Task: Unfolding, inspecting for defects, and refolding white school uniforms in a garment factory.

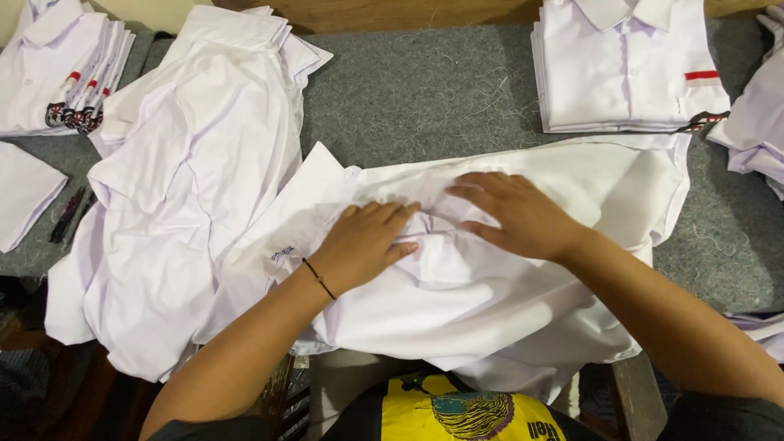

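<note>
Head view: left hand [365,241] and right hand [518,214] lie flat, fingers spread, pressing a white shirt [490,302] at the counter's [408,90] near edge. Loose shirt heap [188,196] just left, folded stack [625,65] behind.

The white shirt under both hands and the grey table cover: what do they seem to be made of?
White shirt: likely thin woven cotton or a blend, matte, with soft creases under the left hand and right hand. Grey table cover: apparently felt, fuzzy, with loose threads.
</note>
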